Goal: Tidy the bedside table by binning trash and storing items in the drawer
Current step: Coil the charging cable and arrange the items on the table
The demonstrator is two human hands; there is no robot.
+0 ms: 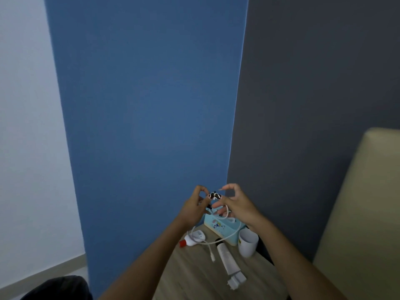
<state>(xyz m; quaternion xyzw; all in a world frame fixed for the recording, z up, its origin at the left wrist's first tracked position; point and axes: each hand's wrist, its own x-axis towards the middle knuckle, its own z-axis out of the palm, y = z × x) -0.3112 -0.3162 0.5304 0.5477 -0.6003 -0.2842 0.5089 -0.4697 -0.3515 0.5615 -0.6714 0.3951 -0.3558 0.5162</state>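
Both my hands are raised above the wooden bedside table [194,276]. My left hand [193,205] and my right hand [232,204] pinch a white cable [226,214] near a small black-and-white tie [214,195] between the fingertips. The cable loops down from my hands and trails over the table, ending in a white plug tip [212,256]. I cannot tell exactly what the black-and-white piece is.
On the table stand a light blue box [218,227], a white paper cup [247,242], a white tube with a black cap [225,259], a white charger plug [237,281] and a white bottle with a red cap [190,241]. A beige headboard [363,213] rises at right.
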